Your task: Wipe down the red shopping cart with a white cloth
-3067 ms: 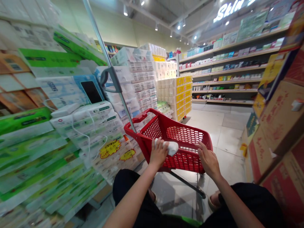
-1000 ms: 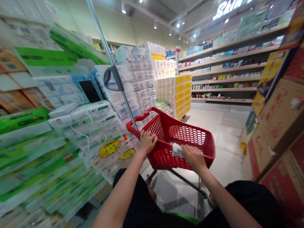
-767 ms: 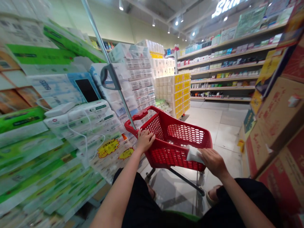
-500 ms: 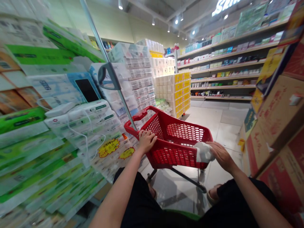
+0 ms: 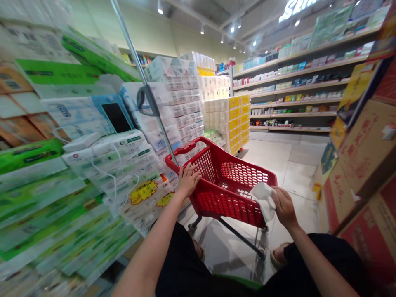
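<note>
A red plastic shopping cart (image 5: 229,202) stands in front of my knees, turned sideways. My left hand (image 5: 188,181) grips its near top rim beside the handle, fingers curled over the edge. At the cart's right end, my right hand (image 5: 284,205) is closed on a crumpled white cloth (image 5: 264,200). The cloth drapes over the rim corner and hangs partly down the outside. A metal pole with a grey grip (image 5: 150,101) rises by the cart's handle.
Stacked tissue packs (image 5: 130,156) crowd the left, with a phone-like dark-screened device (image 5: 116,117) and a white cable on them. Cardboard boxes (image 5: 361,152) line the right. Shelves of goods (image 5: 291,86) stand at the back. My feet flank the cart on the tiled floor (image 5: 278,154).
My right hand has gone from lying flatter against the cloth to gripping it, a little lower and further left. The cloth hangs looser now. The cart has turned slightly.
</note>
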`<state>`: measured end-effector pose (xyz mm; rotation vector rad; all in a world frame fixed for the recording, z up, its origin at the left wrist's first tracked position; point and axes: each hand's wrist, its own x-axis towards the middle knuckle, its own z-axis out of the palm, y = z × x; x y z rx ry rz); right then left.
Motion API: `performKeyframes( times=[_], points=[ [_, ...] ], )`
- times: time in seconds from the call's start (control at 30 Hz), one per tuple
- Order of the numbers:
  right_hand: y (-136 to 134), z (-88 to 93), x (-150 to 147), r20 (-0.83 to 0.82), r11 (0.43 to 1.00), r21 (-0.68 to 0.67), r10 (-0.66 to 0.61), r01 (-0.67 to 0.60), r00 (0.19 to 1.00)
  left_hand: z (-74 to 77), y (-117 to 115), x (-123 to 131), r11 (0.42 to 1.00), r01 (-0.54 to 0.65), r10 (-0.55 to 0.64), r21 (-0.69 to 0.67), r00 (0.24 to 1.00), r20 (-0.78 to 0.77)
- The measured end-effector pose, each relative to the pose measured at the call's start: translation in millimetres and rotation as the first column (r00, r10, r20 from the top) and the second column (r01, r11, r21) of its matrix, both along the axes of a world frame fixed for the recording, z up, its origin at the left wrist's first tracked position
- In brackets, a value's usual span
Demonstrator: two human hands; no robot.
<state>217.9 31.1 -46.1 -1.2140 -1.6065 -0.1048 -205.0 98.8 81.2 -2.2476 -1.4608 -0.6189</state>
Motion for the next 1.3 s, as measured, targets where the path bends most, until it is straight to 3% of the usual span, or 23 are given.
performKeyframes(
  times=[0.2,0.43,0.53,0.7,0.83,1.03,1.17,1.3],
  points=[
    [-36.8,-2.1,-48.6,0.047,0.99,0.121,-0.075,0.069,0.996,-18.8,7.6,-3.6,0.991,-0.134,0.13,0.016,0.978,0.162],
    [-66.8,19.6,-79.8,0.305,0.975,0.2,0.033,-0.098,0.952,-53.3,14.6,19.6,0.99,-0.137,0.136,-0.021,0.932,0.337],
    [-77.2,31.2,-100.5,0.424,0.964,0.145,0.144,-0.224,0.894,-54.9,21.2,17.2,0.99,-0.13,0.143,-0.061,0.938,0.317],
    [-87.7,40.7,-130.1,0.545,0.928,0.094,0.254,-0.36,0.799,-42.9,31.4,3.8,0.987,-0.085,0.113,-0.133,0.969,0.219],
    [-80.6,42.7,-102.1,0.615,0.919,0.019,0.299,-0.394,0.729,-33.6,39.3,5.9,0.979,-0.054,0.095,-0.195,0.974,0.207],
    [-58.1,30.0,-34.8,0.521,0.987,0.026,0.119,-0.156,0.845,-24.8,58.0,28.4,0.967,-0.074,0.118,-0.242,0.978,0.172],
    [-48.8,23.0,-37.9,0.437,0.996,0.067,0.017,-0.051,0.9,-32.1,53.8,54.7,0.944,-0.12,0.18,-0.307,0.967,0.178],
    [-39.6,21.5,-46.0,0.433,0.995,0.102,-0.049,0.005,0.9,-42.6,19.5,81.7,0.945,-0.051,0.127,-0.324,0.967,0.219]
  ],
)
